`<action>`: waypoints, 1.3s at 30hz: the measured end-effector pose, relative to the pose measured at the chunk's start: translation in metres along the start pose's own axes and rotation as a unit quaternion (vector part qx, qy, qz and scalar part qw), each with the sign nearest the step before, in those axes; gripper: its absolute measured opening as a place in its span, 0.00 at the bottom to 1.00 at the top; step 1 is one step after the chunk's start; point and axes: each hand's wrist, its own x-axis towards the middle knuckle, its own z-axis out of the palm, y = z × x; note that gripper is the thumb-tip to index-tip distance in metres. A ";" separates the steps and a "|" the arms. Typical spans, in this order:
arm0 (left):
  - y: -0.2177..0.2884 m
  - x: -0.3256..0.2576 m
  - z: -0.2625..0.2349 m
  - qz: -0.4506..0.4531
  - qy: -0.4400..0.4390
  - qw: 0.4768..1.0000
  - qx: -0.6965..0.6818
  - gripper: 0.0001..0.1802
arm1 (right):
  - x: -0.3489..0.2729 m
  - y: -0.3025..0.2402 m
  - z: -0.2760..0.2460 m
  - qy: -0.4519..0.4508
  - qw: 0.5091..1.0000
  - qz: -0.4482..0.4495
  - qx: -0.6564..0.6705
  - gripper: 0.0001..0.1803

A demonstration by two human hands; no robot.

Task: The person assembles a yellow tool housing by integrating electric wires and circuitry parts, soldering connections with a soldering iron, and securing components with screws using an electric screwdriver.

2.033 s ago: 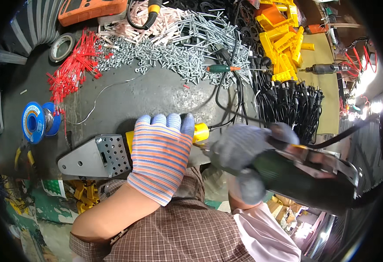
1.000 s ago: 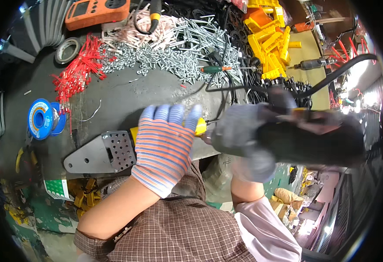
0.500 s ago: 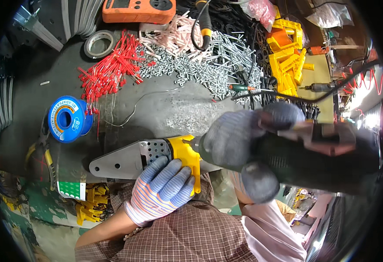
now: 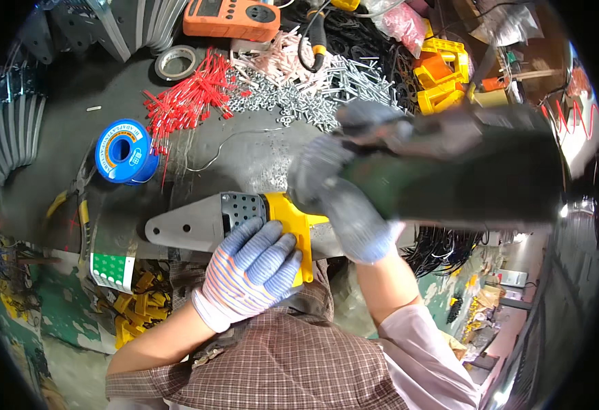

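My left hand (image 4: 251, 266), in a striped grey-blue glove, lies with closed fingers over a yellow plastic piece (image 4: 288, 217). Joined to that piece is a grey tapered metal plate (image 4: 188, 224) with two round holes, plus a darker perforated section (image 4: 242, 210) at the wide end. In my gloved right hand (image 4: 347, 208) is a large dark power tool (image 4: 463, 181), blurred by motion and lying sideways to the right. The hand's near fingers are just beside the yellow piece, and they hide the tool's tip.
Beyond the hands lie heaps of red-capped parts (image 4: 193, 96), nuts (image 4: 265, 99) and screws (image 4: 357, 82). A blue spool (image 4: 127, 152) stands left, near yellow-handled pliers (image 4: 80, 198). Grey tape (image 4: 175, 63), an orange meter (image 4: 232, 19) and yellow plastic parts (image 4: 443, 72) sit at the back.
My right hand has swung the power tool up and away from the yellow piece, and my right forearm now shows. The left hand still holds the piece. The whole view has shifted slightly.
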 end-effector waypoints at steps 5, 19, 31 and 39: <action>-0.009 0.020 0.005 -0.004 -0.032 0.998 0.050 0.22 | -0.004 -0.033 0.001 -0.009 0.996 -0.027 -0.082 0.36; -0.051 0.063 -0.031 0.021 -0.144 0.984 0.101 0.36 | -0.062 -0.018 -0.041 0.064 0.980 -0.056 -0.179 0.34; -0.071 0.046 -0.012 -0.106 -0.042 0.993 0.041 0.37 | -0.092 -0.042 -0.043 -0.002 0.969 0.018 -0.246 0.26; -0.068 0.044 -0.013 -0.129 -0.063 0.989 0.045 0.37 | -0.097 -0.049 -0.065 -0.063 0.920 0.046 -0.384 0.28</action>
